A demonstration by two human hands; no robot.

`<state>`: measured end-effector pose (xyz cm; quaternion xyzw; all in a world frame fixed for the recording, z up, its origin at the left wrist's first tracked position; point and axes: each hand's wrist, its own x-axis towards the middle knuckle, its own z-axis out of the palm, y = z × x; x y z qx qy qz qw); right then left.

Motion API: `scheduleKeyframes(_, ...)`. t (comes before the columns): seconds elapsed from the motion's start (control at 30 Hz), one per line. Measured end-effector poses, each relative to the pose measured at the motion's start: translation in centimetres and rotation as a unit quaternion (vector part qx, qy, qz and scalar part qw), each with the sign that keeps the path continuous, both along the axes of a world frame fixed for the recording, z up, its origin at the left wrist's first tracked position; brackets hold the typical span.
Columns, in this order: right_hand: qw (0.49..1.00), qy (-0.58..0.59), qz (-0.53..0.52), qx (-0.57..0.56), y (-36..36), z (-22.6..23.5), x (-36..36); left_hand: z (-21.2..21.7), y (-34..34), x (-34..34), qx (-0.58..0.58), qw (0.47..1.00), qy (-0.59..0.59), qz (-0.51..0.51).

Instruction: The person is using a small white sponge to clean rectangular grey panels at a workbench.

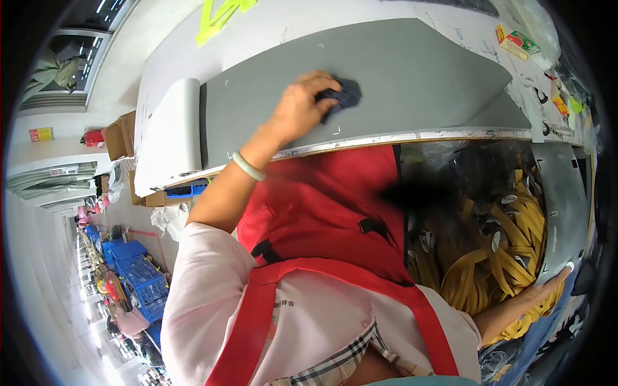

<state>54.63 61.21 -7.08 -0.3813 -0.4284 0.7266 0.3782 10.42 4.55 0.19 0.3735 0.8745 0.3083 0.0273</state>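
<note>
A long grey sheet (399, 77) with small white corner marks lies along the white work table. My left hand (304, 101), a pale bangle on its wrist, is closed around a bunched dark blue cloth (345, 96), which presses on the sheet's surface. At the far left the sheet meets a roll (172, 128) with a white outer side. On the right, a grey length of sheet (559, 206) hangs beyond the table's front edge, seemingly the same material. My right hand (547, 288) grips its lower end; some fingers are hidden.
Yellow-brown straps (496, 257) lie heaped below the table at right. A small green and white box (518, 42) and neon yellow strips (222, 18) rest on the table top. Cardboard boxes (121, 136) and blue crates (143, 283) stand to the left.
</note>
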Motion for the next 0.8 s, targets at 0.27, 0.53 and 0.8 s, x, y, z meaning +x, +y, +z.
scheduleKeyframes(0.27,0.999,-0.006,-0.038,0.01,-4.7,2.7,-1.2,1.4,-1.4,-3.2,0.019,0.991,-0.036,0.127)
scheduleKeyframes(0.53,0.971,-0.02,-0.228,0.07,3.1,-0.7,4.1,1.9,16.6,1.3,0.191,0.926,-0.318,-0.07)
scheduleKeyframes(0.8,0.967,0.079,-0.235,0.061,1.3,0.3,5.8,1.1,40.3,5.3,0.129,0.946,-0.204,-0.217)
